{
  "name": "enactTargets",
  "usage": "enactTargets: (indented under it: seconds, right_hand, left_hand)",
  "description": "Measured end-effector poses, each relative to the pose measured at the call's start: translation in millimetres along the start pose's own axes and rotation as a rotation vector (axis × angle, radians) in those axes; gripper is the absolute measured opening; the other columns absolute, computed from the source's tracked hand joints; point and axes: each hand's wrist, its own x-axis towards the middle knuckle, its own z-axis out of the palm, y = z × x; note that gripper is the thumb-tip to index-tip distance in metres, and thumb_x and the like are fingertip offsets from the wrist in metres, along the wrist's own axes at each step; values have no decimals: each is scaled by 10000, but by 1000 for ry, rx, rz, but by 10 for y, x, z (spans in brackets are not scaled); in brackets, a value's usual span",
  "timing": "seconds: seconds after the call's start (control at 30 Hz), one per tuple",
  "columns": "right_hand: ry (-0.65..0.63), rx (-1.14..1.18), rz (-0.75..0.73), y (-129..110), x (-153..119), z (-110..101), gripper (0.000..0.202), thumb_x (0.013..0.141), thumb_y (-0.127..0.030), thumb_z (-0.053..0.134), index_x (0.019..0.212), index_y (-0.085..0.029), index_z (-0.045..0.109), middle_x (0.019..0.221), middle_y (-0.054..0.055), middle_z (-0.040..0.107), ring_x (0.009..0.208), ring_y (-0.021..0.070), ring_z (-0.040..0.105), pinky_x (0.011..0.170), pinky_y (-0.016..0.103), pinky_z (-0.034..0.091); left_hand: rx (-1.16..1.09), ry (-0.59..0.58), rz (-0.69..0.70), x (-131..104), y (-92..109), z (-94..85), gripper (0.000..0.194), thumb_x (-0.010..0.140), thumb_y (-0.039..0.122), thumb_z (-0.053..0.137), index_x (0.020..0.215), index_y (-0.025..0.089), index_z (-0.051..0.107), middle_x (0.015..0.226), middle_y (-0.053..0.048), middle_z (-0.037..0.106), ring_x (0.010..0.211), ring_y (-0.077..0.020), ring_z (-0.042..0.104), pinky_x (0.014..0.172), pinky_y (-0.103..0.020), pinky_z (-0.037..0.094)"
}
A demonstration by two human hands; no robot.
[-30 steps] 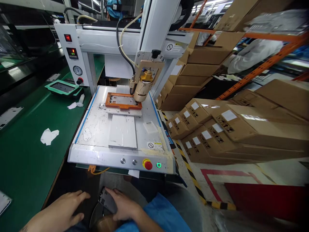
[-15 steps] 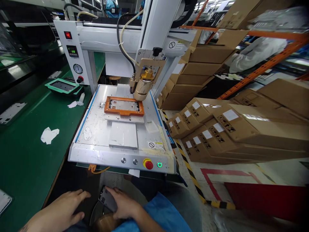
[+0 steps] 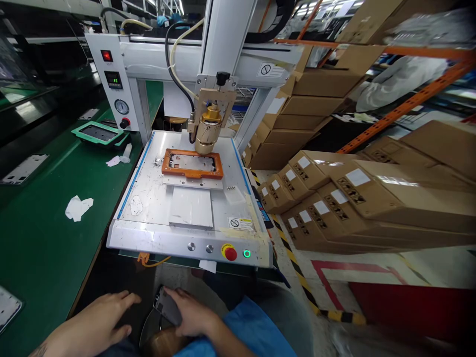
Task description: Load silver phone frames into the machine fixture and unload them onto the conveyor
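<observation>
My right hand [image 3: 191, 312], low in the picture, grips a dark grey phone casing [image 3: 167, 306] by its side. To its left, my left hand [image 3: 98, 320] hovers with fingers apart and holds nothing. Beyond both hands stands a white benchtop dispensing machine [image 3: 145, 233]. An orange fixture [image 3: 192, 174] on its bed frames a metal phone plate [image 3: 191, 162]. The brass-coloured machine head [image 3: 207, 134] is over the rear right part of the fixture; whether it touches the plate I cannot tell.
A green bench [image 3: 40, 248] on the left bears a teal fixture [image 3: 99, 133], a crumpled white paper [image 3: 79, 208] and metal plates [image 3: 24, 168]. Stacked cartons [image 3: 372, 198] and an orange rack [image 3: 394, 116] stand at right. A red emergency button [image 3: 230, 254] is on the machine's front.
The machine head has moved left along its beam, with its hoses. Both my hands keep nearly the same place, and the right one still holds the phone casing.
</observation>
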Motion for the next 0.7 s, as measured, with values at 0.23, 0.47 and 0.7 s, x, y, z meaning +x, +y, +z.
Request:
enactTargets:
  seconds: [0.23,0.47,0.7]
  right_hand:
    - [-3,-10,-9,1,-1,4,1329,574,-453,980,1672,-357,237,1672,129,367,1528,424,361,1264,490,293]
    - [-9,-12,-8,-14,-16,-9,1330,575,-449,971,1673,-367,224,1675,121,365,1527,423,362,1262,491,296]
    - [-11,-3,7,-5,-1,-10,1337,563,-425,983,1670,-367,236,1671,126,369,1536,417,351,1270,493,289]
  left_hand:
    - [-7,-13,0,2,33,-45,609,947,402,643,1537,438,492,1564,3,522,1469,-259,468,1248,-457,391]
    - [-18,-4,19,-2,58,-54,617,938,370,643,1539,393,505,1545,-36,538,1446,-300,490,1240,-469,394]
    - [-11,-3,20,-2,25,-11,616,943,376,646,1538,420,491,1548,-33,531,1465,-297,467,1242,-492,385]
